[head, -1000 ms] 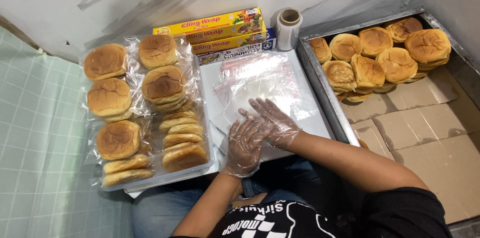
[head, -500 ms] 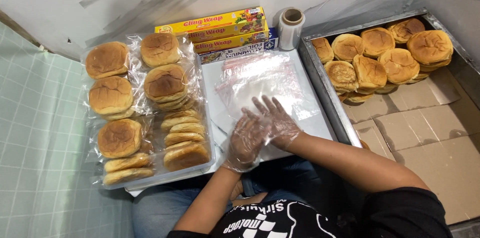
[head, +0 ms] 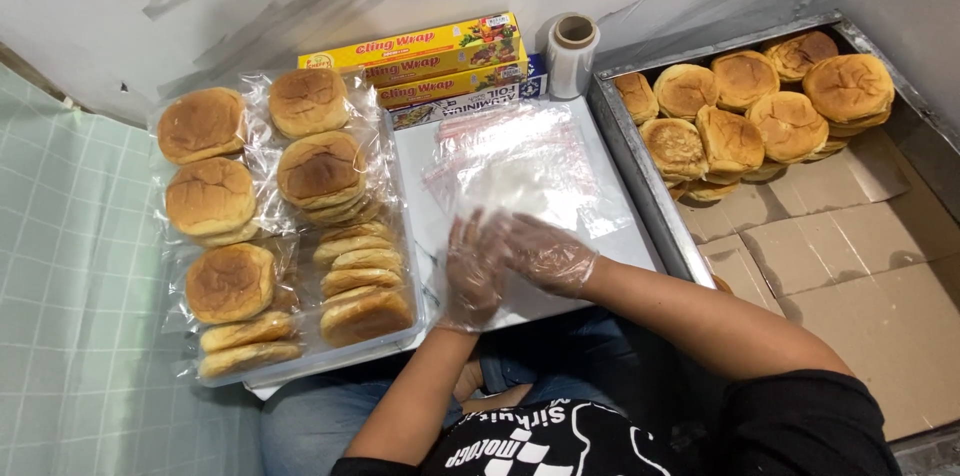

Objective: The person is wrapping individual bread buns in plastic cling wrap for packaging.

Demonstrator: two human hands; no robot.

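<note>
While both gloved hands were spread flat over the board's near edge a second ago, they have now drawn together: the left hand [head: 472,274] and right hand [head: 545,254] overlap, fingers loosely curled; whether they pinch a bag, I cannot tell. The bags [head: 520,161] lie piled on the white board [head: 640,241], just beyond the fingertips. Counts: 2 hands, about 12 loose buns [head: 745,106] in the metal tray [head: 630,151], 2 yellow wrap boxes [head: 410,48], 1 film roll [head: 572,44], roughly 10 bagged buns [head: 320,171] at left.
</note>
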